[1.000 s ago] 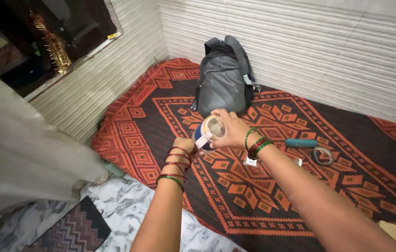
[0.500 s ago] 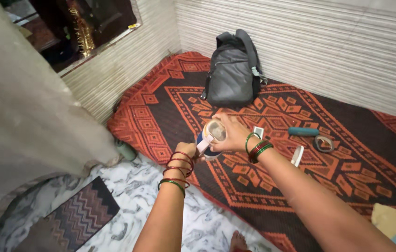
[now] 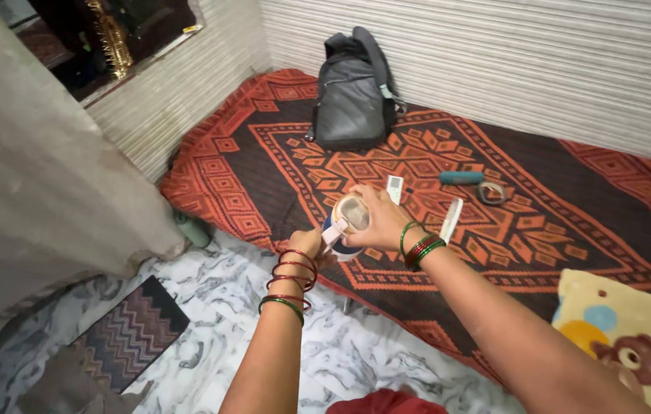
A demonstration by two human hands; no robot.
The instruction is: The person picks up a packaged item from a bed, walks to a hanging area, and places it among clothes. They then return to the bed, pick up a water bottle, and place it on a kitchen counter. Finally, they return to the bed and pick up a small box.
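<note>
While right hand (image 3: 377, 218) clasps tape roll (image 3: 350, 222), left hand (image 3: 306, 243) pinches strip.

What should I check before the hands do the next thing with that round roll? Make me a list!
1. Right hand grips the roll over its top: ok.
2. Left hand pinches the pale strip sticking out of the roll: ok.
3. Strip free of twists: cannot tell, too small.
4. Roll held above the edge of the patterned rug, nothing touching it: ok.
5. Other tape ring and teal-handled tool lie on the rug, apart from the hands: ok.
6. Grey backpack leans at the wall, out of the way: ok.
</note>
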